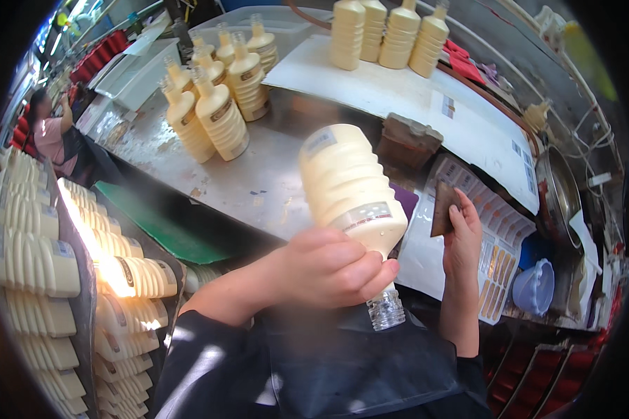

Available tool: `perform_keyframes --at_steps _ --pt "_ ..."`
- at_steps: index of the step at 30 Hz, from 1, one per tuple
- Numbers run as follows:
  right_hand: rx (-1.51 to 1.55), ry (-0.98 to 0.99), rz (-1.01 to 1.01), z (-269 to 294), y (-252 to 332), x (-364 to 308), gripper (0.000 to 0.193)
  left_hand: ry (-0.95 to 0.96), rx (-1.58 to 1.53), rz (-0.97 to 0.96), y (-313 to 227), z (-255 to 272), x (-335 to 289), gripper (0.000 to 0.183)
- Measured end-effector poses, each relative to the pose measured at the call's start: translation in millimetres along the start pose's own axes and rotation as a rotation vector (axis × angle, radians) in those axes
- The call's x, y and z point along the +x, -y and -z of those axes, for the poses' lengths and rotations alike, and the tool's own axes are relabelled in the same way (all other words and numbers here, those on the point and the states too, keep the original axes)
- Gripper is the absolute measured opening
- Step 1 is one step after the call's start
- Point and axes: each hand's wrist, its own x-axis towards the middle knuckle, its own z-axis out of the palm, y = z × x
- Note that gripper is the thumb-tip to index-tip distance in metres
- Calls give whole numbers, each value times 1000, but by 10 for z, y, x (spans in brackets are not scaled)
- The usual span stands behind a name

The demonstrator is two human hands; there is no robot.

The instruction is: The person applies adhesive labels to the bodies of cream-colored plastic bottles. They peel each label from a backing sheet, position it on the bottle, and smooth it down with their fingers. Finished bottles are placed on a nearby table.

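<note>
My left hand is wrapped round the neck of a cream ribbed bottle. The bottle is tilted with its base up and away from me, and its clear threaded mouth points down toward my apron. A label band runs across its shoulder, and a small label sits near its base. To the right, my right hand pinches a small flat brown piece between thumb and fingers; its exact kind is unclear. Below that hand lies a sheet of labels with rows of small orange and brown stickers.
Several cream bottles stand on the metal table; others stand on a white board. A brown block sits beside the board. Stacked bottles fill the left side. A blue-white bucket stands right. Another person is far left.
</note>
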Motion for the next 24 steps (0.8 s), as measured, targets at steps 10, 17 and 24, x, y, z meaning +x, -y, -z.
perform_keyframes --at_steps 10,17,24 --pt "-14 -44 -42 338 -75 109 41 -130 66 515 1048 -216 -377 37" --pt "3 -77 -48 496 -147 171 41 -84 226 878 1873 -457 -680 30" --pt "51 -146 -132 579 -226 374 39 -152 443 1088 2068 -499 -452 50"
